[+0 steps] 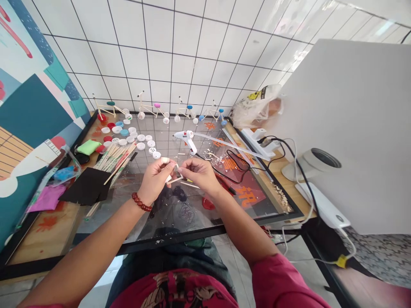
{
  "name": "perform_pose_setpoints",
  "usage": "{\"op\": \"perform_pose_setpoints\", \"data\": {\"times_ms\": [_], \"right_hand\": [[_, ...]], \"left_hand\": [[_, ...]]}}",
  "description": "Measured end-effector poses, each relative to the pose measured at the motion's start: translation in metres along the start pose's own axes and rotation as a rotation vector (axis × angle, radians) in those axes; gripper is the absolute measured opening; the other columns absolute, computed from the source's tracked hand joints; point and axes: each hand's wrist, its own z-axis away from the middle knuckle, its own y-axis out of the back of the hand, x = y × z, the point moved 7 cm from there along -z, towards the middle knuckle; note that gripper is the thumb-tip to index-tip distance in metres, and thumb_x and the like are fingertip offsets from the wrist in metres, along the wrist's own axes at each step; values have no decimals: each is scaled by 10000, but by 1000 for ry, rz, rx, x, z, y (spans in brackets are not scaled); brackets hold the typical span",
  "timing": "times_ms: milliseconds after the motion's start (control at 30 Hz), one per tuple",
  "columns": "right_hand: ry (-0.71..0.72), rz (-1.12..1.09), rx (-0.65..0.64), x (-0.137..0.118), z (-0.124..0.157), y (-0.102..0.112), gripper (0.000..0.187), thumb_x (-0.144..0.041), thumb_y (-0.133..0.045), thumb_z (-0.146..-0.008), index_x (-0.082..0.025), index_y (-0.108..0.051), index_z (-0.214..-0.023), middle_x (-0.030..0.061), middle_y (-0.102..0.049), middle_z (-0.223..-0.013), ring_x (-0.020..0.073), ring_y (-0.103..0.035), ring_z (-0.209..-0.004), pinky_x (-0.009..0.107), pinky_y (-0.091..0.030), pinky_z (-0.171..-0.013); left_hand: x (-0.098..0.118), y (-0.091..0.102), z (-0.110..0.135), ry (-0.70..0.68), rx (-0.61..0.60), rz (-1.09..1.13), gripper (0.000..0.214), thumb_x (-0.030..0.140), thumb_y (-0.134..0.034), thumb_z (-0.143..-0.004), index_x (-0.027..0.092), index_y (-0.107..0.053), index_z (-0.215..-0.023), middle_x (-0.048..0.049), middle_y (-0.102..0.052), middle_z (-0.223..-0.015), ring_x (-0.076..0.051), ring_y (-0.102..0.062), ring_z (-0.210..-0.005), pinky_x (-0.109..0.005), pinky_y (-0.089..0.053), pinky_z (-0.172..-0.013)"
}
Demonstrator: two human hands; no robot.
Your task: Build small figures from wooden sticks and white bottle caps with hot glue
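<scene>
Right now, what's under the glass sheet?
A red paper with orange characters shows through the glass sheet. Reflections and the left hand and right hand, holding a stick frame, hide the rest.

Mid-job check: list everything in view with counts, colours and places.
stick frame: one, pale wood, pinched between both hands
glue gun: one, white, on the glass behind the hands
bottle caps: many, white, red and blue, far left
wooden sticks: one bundle, pale, beside the caps
stick bicycles: four, pale, along the tiled wall
black sheet: one, black, left of the hands
plastic bag: one, clear, far right
power strip: one, white, right edge
table: one, glass top, under everything
left hand: one, red bracelet at wrist, holding the frame
right hand: one, bare, holding the frame
</scene>
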Motion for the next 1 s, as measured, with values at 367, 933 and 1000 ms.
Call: {"op": "perform_pose_setpoints", "data": {"times_ms": [367,933,1000], "right_hand": [[9,-8,-2,-1,-6,17,418,-612,-700,-781,-200,-686,-852,-2,-613,-717,141,-545,-670,282,-467,-678],[146,243,-54,1,-6,3,138,-254,-622,-809,-149,-697,-762,4,-640,-680,102,-527,-615,230,-433,-617],[184,290,-56,-4,-5,2,116,-223,-603,-793,-155,-677,-736,-8,-615,-663,97,-505,-603,225,-417,-609]], "left_hand": [[4,8,-4,-21,61,107,276,436,-782,-742,180,-689,-795,21,-556,-596,-124,-562,-516,-211,-441,-408],[28,-1,12,-589,5,-742,161,271,-561,-935,169,-684,-920,-67,-750,-879,-172,-709,-780,-263,-548,-734],[30,-4,16,-675,-6,-826,153,249,-555,-939,171,-684,-912,-77,-755,-900,-186,-714,-838,-277,-541,-783]]}}
